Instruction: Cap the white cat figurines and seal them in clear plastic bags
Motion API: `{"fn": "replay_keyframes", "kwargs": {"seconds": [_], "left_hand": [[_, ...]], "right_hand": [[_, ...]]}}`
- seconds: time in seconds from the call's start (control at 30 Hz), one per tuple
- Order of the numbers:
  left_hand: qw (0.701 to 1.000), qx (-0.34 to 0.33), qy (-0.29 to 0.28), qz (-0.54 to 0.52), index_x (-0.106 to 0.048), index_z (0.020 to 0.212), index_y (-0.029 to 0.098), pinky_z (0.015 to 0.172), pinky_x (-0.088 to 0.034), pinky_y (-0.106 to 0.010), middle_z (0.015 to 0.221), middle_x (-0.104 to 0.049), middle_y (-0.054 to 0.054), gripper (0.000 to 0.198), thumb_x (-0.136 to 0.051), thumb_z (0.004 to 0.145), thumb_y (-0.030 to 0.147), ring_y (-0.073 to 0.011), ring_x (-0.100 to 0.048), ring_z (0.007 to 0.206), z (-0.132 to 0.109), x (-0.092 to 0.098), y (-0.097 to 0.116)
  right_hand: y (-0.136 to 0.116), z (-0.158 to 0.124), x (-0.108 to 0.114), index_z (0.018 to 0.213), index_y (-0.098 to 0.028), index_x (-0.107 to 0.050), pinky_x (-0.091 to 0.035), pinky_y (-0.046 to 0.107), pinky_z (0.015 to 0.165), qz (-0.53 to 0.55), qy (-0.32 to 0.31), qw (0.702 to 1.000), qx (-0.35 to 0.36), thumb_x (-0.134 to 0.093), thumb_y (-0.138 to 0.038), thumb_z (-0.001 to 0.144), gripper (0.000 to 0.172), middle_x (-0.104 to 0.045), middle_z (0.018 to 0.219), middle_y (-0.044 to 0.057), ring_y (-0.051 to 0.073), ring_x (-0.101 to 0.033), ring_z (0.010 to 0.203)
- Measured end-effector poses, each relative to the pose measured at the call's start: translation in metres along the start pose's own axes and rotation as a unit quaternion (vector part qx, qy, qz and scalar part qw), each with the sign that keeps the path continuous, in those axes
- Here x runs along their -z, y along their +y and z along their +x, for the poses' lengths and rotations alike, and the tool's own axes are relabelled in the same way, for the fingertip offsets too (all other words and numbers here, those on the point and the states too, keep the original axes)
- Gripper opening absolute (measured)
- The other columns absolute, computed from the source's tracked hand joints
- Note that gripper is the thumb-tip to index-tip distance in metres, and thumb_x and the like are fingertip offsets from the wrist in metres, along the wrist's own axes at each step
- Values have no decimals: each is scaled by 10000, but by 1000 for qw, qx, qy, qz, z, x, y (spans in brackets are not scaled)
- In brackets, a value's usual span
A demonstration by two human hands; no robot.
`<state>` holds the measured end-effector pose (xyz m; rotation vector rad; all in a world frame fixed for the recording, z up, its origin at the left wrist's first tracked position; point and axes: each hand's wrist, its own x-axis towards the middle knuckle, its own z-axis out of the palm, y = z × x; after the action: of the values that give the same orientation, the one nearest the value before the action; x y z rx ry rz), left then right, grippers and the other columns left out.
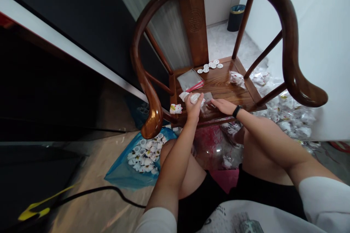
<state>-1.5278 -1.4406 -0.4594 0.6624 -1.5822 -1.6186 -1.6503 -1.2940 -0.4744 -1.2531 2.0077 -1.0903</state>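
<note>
My left hand (pixel 193 106) grips a white figurine (pixel 191 97) above the wooden chair seat (pixel 226 89), and a thin clear plastic sleeve seems to cover it. My right hand (pixel 222 106) lies flat, fingers extended, on a small clear plastic bag (pixel 208 103) next to the left hand. A white lucky-cat figurine (pixel 175 108) with red markings stands at the seat's left edge. Farther back on the seat are several white round discs (pixel 210 65), a flat clear packet (pixel 190 80) with a red strip, and a bagged white figurine (pixel 236 79).
The curved dark-wood chair back (pixel 287 36) arches around the seat. Below left, a blue plastic sheet (pixel 120 173) holds several white figurines. Bagged figurines (pixel 284 116) lie heaped on the floor at right. A waste bin (pixel 235 18) stands behind the chair.
</note>
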Motion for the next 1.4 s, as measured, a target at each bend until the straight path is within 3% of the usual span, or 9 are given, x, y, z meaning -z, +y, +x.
{"fn": "replay_keyframes", "kwargs": {"seconds": [0.23,0.5,0.63,0.8,0.9,1.03,1.17,1.27,1.4], "left_hand": [[998,-47,2,-30,-640,1065,223,896,-574,-301,1024,-675,-22,536,-833,809,653,-163,-680,948,7,9,8],[989,-86,-95,68,-553,1224,231,957,-575,-355,1170,-713,-66,725,-976,682,464,-211,-715,1061,9,13,-3],[936,-202,-169,232,-589,1237,241,1054,-530,-430,1244,-695,-82,643,-957,710,268,-269,-665,1168,0,13,11],[855,-304,-250,339,-618,1278,242,1106,-490,-465,1315,-674,-108,480,-810,842,188,-308,-602,1252,-14,1,16],[862,-308,-252,315,-622,1320,251,1176,-454,-485,1370,-650,-122,469,-779,880,208,-315,-582,1321,-16,-4,11],[904,-271,-240,228,-545,1466,252,1270,-387,-508,1549,-543,-166,731,-886,829,362,-332,-519,1469,-7,-6,0],[883,-192,-313,294,-656,1403,259,1300,-315,-613,1564,-595,-147,393,-641,1010,265,-321,-505,1513,8,-2,-26],[836,-176,-356,377,-757,1284,301,1307,-219,-701,1574,-613,-93,351,-548,1030,181,-324,-467,1551,11,-1,-43],[801,-205,-369,425,-757,1318,355,1275,-286,-662,1538,-651,-60,371,-579,1025,214,-308,-535,1475,5,-4,-46]], "right_hand": [[-2,0,0,1213,-174,-778,-292,612,1284,-233,-44,971,22,-231,-525,1131,655,-694,1447,186,353,-569,1449],[17,4,43,1089,-142,-766,-461,524,1172,-213,-10,977,-1,-279,-561,1105,643,-762,1235,243,370,-684,1260],[1,-7,45,1290,-163,-691,-549,486,1056,-73,100,990,65,-400,-609,1069,576,-744,1239,173,310,-705,1139],[-32,-28,25,1468,-198,-547,-593,451,943,16,121,986,111,-731,-660,879,770,-714,1287,139,288,-717,1038],[-41,-33,21,1366,-196,-625,-549,463,1028,-21,157,980,118,-802,-608,816,709,-713,1305,143,323,-687,1140],[-38,-37,37,1319,-191,-652,-568,405,908,-5,211,976,56,-726,-533,870,569,-740,1191,110,274,-687,979],[-26,-51,59,1310,-185,-632,-564,426,915,-19,271,962,9,-680,-481,900,508,-726,1130,108,270,-671,937],[-14,-72,64,1233,-189,-653,-505,475,1101,-58,175,981,52,-662,-421,903,404,-664,1316,149,316,-654,1190],[-6,-96,46,1064,-182,-680,-424,454,1226,-107,-48,990,78,-681,-368,884,259,-520,1576,195,346,-530,1470]]}}
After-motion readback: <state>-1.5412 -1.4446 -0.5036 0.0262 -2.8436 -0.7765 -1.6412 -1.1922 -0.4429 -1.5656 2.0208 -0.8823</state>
